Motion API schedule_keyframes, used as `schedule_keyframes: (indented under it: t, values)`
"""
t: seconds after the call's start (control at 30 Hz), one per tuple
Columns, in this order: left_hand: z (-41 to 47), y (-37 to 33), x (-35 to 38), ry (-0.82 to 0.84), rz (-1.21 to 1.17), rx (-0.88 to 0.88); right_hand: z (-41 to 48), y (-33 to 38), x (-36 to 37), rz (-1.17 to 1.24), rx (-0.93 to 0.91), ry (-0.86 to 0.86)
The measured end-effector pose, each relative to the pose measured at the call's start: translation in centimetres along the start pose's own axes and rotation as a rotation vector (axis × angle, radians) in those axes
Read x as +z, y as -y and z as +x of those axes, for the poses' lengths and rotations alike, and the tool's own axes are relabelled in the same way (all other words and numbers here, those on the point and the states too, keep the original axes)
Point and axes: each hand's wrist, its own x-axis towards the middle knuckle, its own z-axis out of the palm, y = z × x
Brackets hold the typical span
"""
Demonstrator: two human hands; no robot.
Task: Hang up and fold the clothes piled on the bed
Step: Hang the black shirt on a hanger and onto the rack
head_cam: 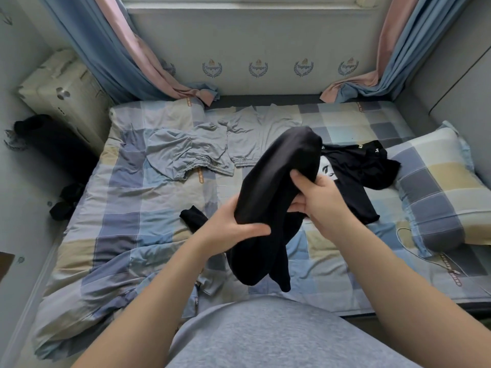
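Observation:
Both hands hold a black garment (276,181) up above the bed (132,235). My left hand (236,227) grips its lower left edge with the thumb on top. My right hand (316,197) grips its right side, fingers curled into the cloth. The garment's lower part hangs down toward my body. A black T-shirt with a white print (356,168) lies spread on the bed behind my right hand. Two grey-blue shorts lie flat further back, one (186,152) to the left, one (252,136) to the right. A small black piece (194,219) lies left of my left hand.
A checked pillow (435,187) lies at the right. The checked quilt (111,266) is rumpled at the front left. Blue-pink curtains (119,54) hang at both back corners. A white suitcase (61,83) and dark items (66,200) stand left of the bed.

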Motion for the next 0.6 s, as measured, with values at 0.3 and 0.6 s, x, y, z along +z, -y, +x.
schedule_keyframes:
  t: [0.3, 0.6]
  values:
    - [1.3, 0.6, -0.7, -0.465, 0.083, 0.110, 1.1, -0.3, -3.0, 0.095, 0.037, -0.185]
    - [0.7, -1.4, -1.0, -0.193, 0.266, 0.113, -0.7, -3.9, -2.3, -0.479, -0.052, 0.066]
